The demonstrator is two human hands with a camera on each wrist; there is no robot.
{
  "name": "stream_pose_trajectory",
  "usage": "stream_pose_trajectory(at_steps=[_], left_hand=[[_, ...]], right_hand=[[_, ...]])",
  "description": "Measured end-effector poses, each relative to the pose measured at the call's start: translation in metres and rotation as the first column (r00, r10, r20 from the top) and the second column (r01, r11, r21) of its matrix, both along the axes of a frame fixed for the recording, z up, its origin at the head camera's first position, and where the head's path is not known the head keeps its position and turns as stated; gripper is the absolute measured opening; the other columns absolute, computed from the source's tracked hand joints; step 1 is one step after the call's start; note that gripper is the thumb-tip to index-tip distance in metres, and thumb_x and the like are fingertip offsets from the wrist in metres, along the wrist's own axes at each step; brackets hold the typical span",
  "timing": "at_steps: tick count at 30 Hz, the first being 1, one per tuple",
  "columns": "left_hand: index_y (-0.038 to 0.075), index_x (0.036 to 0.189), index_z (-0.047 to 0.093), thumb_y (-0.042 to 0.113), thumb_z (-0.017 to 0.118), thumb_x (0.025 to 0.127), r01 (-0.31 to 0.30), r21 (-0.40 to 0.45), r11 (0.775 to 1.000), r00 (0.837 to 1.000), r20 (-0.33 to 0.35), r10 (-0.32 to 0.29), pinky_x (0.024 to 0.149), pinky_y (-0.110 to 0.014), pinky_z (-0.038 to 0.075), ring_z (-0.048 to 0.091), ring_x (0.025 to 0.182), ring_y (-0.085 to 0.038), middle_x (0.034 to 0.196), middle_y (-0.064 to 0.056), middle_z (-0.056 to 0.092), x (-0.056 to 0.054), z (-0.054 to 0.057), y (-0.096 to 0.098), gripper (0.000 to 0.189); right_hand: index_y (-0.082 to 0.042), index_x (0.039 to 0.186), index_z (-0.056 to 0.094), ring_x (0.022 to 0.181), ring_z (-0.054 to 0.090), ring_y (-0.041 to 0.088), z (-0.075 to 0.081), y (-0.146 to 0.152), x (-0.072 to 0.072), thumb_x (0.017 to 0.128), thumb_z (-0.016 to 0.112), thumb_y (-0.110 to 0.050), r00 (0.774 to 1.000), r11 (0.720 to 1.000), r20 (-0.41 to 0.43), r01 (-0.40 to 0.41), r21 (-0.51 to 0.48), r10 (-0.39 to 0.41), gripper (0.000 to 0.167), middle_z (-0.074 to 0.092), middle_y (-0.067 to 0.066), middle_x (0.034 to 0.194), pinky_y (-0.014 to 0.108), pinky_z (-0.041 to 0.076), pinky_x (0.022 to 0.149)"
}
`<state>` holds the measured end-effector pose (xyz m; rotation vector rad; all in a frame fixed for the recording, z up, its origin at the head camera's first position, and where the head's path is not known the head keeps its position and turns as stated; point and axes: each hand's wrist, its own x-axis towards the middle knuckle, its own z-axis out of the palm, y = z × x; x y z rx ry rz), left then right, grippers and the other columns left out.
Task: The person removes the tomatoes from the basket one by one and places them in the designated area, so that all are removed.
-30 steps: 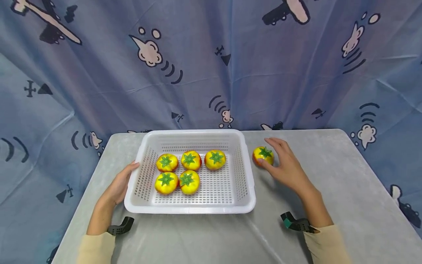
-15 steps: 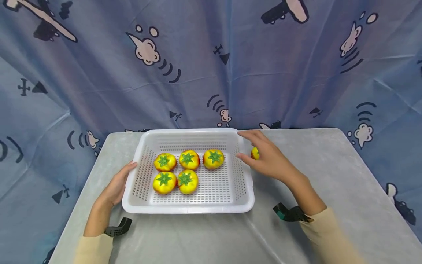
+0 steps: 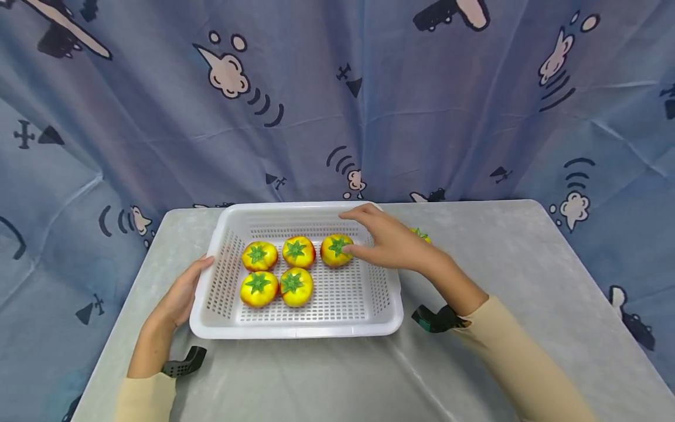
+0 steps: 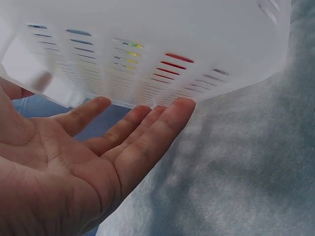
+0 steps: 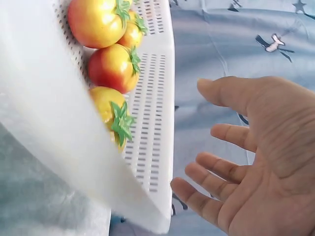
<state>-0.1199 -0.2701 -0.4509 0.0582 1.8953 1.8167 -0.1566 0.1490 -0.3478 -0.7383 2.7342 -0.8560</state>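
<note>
A white perforated plastic basket point(image 3: 350, 328) stands on the table with several yellow-and-red tomatoes point(image 3: 296, 287) inside, each topped by a green star-shaped leaf. My left hand point(image 3: 181, 296) holds the basket's left side, thumb at the rim; in the left wrist view its fingertips point(image 4: 179, 105) meet the outer wall. Over the basket's right part hovers my right hand point(image 3: 390, 237), fingers spread and nothing in them. Its thumb overlaps the rightmost tomato point(image 3: 335, 243) in the head view. Another tomato point(image 3: 422, 234) lies outside the basket on the right, mostly hidden behind that hand.
The grey table point(image 3: 527, 281) has its far edge just behind the basket. A blue patterned curtain point(image 3: 295, 117) hangs behind it. Each wrist wears a black strap device point(image 3: 184, 362).
My right hand has left the tomato outside the basket and moved left, over the basket's right side, with nothing in it. My left hand keeps its hold on the basket.
</note>
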Motion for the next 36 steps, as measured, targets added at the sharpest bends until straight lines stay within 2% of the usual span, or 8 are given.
stream_pose_trajectory(at_steps=[7, 10, 14, 18, 22, 26, 33, 36], left_hand=[[0.026, 0.171, -0.012, 0.055, 0.018, 0.113, -0.013, -0.027, 1.0, 1.0, 0.005, 0.014, 0.104, -0.045, 0.05, 0.031, 0.152, -0.048, 0.175, -0.027, 0.009, 0.001, 0.003, -0.001, 0.071], [0.026, 0.171, -0.011, 0.055, 0.018, 0.113, -0.029, -0.03, 0.999, 1.0, -0.002, 0.029, 0.104, -0.046, 0.05, 0.03, 0.152, -0.05, 0.175, -0.028, 0.008, 0.003, 0.001, -0.002, 0.071], [0.025, 0.17, -0.014, 0.054, 0.017, 0.113, -0.012, -0.013, 1.0, 1.0, -0.021, 0.011, 0.107, -0.052, 0.047, 0.024, 0.154, -0.055, 0.175, -0.029, 0.005, 0.002, 0.0, -0.002, 0.071], [0.022, 0.17, -0.014, 0.054, 0.017, 0.113, -0.006, -0.005, 1.0, 1.0, -0.028, 0.006, 0.106, -0.053, 0.049, 0.029, 0.152, -0.054, 0.174, -0.032, 0.008, 0.002, -0.002, -0.001, 0.072], [0.021, 0.17, -0.013, 0.054, 0.016, 0.113, -0.001, -0.003, 1.0, 1.0, -0.028, 0.001, 0.105, -0.049, 0.05, 0.031, 0.151, -0.051, 0.173, -0.032, 0.01, 0.002, -0.002, 0.001, 0.071], [0.023, 0.17, -0.012, 0.053, 0.017, 0.113, -0.001, 0.002, 1.0, 1.0, -0.029, 0.001, 0.107, -0.05, 0.047, 0.026, 0.154, -0.054, 0.175, -0.03, 0.006, 0.0, -0.002, 0.003, 0.071], [0.024, 0.17, -0.012, 0.053, 0.018, 0.113, -0.007, -0.004, 1.0, 1.0, -0.019, 0.007, 0.108, -0.051, 0.046, 0.024, 0.155, -0.055, 0.175, -0.03, 0.007, 0.0, 0.0, 0.002, 0.071], [0.024, 0.17, -0.012, 0.053, 0.018, 0.113, -0.008, -0.01, 1.0, 1.0, -0.02, 0.008, 0.106, -0.05, 0.048, 0.025, 0.154, -0.056, 0.174, -0.03, 0.008, 0.0, 0.001, 0.001, 0.071]], right_hand=[[-0.013, 0.156, 0.053, 0.144, 0.053, 0.036, 0.001, -0.022, -0.014, 0.097, 0.077, -0.03, 0.998, 0.993, 0.043, -0.059, 0.098, 0.055, 0.065, 0.049, 0.016, 0.159, 0.056, 0.049, 0.115], [-0.012, 0.155, 0.053, 0.145, 0.052, 0.036, -0.001, -0.029, -0.02, 0.098, 0.076, -0.031, 0.994, 0.988, 0.072, -0.087, 0.13, 0.078, 0.064, 0.05, 0.017, 0.159, 0.055, 0.047, 0.116], [-0.011, 0.155, 0.053, 0.146, 0.051, 0.036, -0.005, -0.032, -0.027, 0.098, 0.076, -0.031, 0.989, 0.977, 0.119, -0.113, 0.183, 0.092, 0.064, 0.05, 0.018, 0.159, 0.055, 0.045, 0.118], [-0.009, 0.155, 0.053, 0.146, 0.05, 0.037, -0.012, -0.032, -0.032, 0.098, 0.076, -0.03, 0.984, 0.967, 0.142, -0.138, 0.213, 0.109, 0.065, 0.051, 0.019, 0.159, 0.055, 0.044, 0.12], [-0.007, 0.153, 0.053, 0.137, 0.056, 0.034, -0.02, -0.035, -0.034, 0.096, 0.078, -0.029, 0.978, 0.955, 0.188, -0.14, 0.263, 0.092, 0.067, 0.056, 0.019, 0.151, 0.052, 0.046, 0.118], [-0.007, 0.15, 0.055, 0.126, 0.06, 0.03, -0.024, -0.039, -0.036, 0.094, 0.081, -0.029, 0.976, 0.935, 0.209, -0.134, 0.329, 0.066, 0.066, 0.059, 0.018, 0.144, 0.048, 0.05, 0.114], [-0.011, 0.149, 0.057, 0.127, 0.059, 0.031, -0.025, -0.049, -0.035, 0.092, 0.082, -0.023, 0.977, 0.922, 0.208, -0.117, 0.369, 0.041, 0.063, 0.059, 0.016, 0.144, 0.049, 0.05, 0.114], [-0.01, 0.153, 0.054, 0.135, 0.057, 0.034, -0.026, -0.056, -0.034, 0.094, 0.08, -0.025, 0.979, 0.904, 0.203, -0.104, 0.415, 0.02, 0.066, 0.057, 0.017, 0.151, 0.051, 0.046, 0.118]])
